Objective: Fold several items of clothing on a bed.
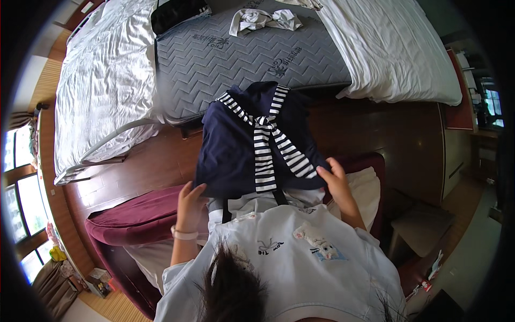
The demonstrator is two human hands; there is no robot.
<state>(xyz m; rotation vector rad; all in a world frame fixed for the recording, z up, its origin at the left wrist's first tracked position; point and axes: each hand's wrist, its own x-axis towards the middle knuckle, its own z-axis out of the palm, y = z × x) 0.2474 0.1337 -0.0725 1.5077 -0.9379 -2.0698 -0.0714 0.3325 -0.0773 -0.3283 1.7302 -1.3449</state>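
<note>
A navy blue top (231, 149) with a black-and-white striped tie (263, 157) knotted at its front is spread out before me. Its far end reaches the edge of the grey mattress (241, 60), and its near end lies over my lap. My left hand (190, 205) grips the near left corner of the top, thumb and fingers at the fabric. At the near right corner, my right hand (337, 183) pinches the edge close to the tip of one striped tail. The underside of the top is hidden.
A crumpled white cloth (265, 21) and a black item (179, 15) lie on the mattress. White bedding (106, 80) is at the left, and more white fabric (390, 48) hangs at the right. I sit on a maroon seat (141, 215). A grey stool (422, 229) stands at the right.
</note>
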